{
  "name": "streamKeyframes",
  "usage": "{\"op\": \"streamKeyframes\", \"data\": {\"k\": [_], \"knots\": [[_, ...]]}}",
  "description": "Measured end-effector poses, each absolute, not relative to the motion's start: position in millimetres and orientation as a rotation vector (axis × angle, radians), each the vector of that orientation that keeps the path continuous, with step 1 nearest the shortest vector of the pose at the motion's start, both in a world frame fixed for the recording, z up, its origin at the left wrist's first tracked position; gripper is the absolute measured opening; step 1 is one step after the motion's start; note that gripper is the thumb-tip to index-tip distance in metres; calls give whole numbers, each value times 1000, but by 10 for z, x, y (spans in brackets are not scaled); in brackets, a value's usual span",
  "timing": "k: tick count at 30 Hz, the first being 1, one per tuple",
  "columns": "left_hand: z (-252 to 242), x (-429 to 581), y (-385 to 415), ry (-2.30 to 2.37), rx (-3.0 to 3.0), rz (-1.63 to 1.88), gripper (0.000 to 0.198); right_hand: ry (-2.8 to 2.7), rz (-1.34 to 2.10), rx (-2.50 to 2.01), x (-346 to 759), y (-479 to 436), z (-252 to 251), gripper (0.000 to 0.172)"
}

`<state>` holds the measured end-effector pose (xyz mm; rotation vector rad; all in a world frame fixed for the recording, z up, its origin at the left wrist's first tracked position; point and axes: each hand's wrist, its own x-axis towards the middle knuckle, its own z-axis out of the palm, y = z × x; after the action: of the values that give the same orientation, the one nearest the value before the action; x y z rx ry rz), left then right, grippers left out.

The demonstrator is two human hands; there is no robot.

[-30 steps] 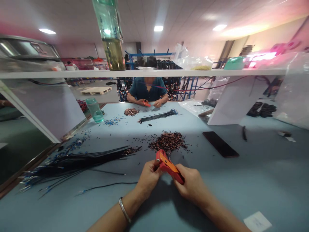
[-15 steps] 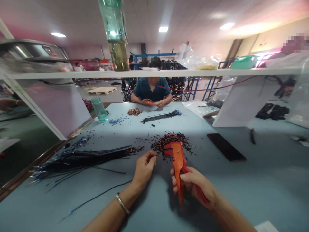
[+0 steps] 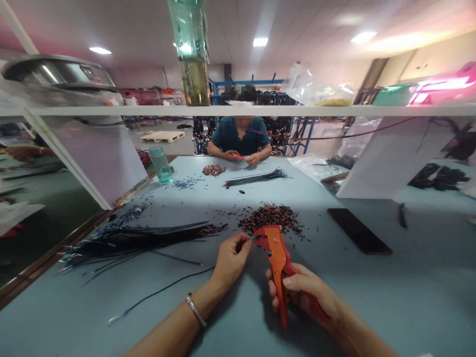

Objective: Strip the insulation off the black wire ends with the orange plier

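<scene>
My left hand is closed in a pinch on a black wire, which trails out behind it to a blue-and-silver tip at lower left. Wrapped in my right hand is an orange and red wire stripper, its head pointing away from me. The fingertips of the left hand are right at the stripper's jaws; whether the wire's end lies inside them is too small to tell. Just beyond is a pile of short black and copper-coloured offcuts. Left of the hands lies a bundle of black wires with blue ends.
A black phone lies at right. Across the table, a person holds a red tool near another wire bundle. A green bottle stands at far left, and a white shelf spans above the table.
The view has swung slightly, so the scene sits further right. My left fingertips and the stripper's jaws have come closer together.
</scene>
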<state>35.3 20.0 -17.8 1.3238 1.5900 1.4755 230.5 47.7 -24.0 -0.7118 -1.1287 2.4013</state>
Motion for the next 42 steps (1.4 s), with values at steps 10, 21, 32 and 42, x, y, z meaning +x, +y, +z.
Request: {"op": "streamKeyframes", "data": {"k": [10,21,32,42], "knots": [[-150,353,174,1574,1389,1506,18,-1139,2424,-667,2332,456,-237,31],[-123,354,146,1546,1458,1552,19,-1178,2424,-626,2378,500,-283,30],[-77,371,148,1519,1397,1556,21,-1193,2319,-735,2317,451,-269,30],[-85,376,162,1523,1304,1533,22,-1190,2262,-721,2217,369,-283,29]]}}
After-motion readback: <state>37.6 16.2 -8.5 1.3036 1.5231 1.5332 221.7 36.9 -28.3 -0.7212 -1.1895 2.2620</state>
